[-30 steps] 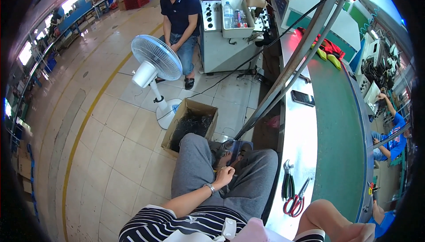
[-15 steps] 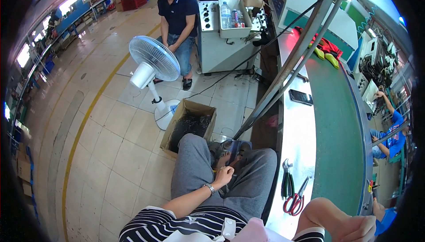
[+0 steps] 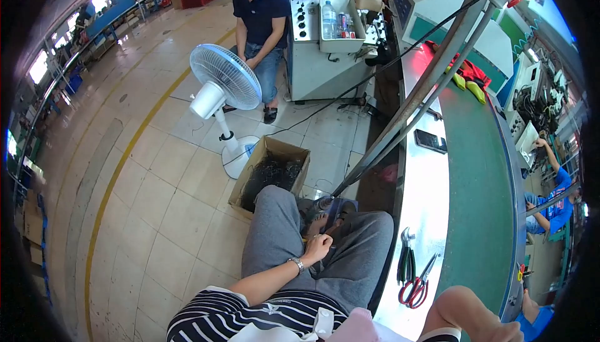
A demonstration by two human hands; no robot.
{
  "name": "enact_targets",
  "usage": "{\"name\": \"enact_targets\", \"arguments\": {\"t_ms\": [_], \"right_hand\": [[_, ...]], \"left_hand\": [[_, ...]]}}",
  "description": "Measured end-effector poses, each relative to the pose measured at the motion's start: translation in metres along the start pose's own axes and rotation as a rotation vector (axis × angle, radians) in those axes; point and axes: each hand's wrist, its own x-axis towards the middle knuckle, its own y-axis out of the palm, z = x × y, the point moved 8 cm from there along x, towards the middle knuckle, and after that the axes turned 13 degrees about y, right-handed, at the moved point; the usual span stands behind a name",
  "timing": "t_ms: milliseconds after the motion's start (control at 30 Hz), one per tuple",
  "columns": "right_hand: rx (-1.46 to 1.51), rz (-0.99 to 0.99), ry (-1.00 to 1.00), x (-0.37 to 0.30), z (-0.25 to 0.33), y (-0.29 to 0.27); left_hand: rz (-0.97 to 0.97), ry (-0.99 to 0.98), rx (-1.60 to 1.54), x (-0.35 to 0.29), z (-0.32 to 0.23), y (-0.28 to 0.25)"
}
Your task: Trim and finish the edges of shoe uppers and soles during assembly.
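Resting between the thighs (image 3: 273,237) is the left hand (image 3: 317,250).

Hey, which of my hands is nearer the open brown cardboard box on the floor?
Left. Your left hand is below and right of the open brown cardboard box in the picture; your right hand is farther off, near the lower right edge.

Room to pass lay along the flat green belt (image 3: 478,204) and over the shiny metal ledge (image 3: 422,195) between the black rectangular phone (image 3: 430,141) and the dark-handled metal pliers (image 3: 407,261); red-handled metal scissors (image 3: 417,285) obstructed the ledge just beside the pliers; a slanting grey metal post (image 3: 406,114) barred the ledge's far left side; left of it stood an open brown cardboard box (image 3: 289,150) and a white-and-blue plastic pedestal fan (image 3: 226,77).
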Motion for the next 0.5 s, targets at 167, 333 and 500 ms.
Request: {"name": "enact_targets", "arguments": {"t_ms": [167, 333, 500], "right_hand": [[0.437, 0.190, -0.077, 0.028, -0.038, 0.015], [0.441, 0.117, -0.017, 0.044, -0.053, 0.017], [-0.072, -0.084, -0.285, 0.040, -0.023, 0.007]], "left_hand": [[0.014, 0.010, -0.010, 0.002, -0.006, 0.005], [-0.006, -0.011, 0.005, 0.000, -0.007, -0.002], [0.101, -0.060, 0.021, 0.006, -0.008, 0.006]]}}
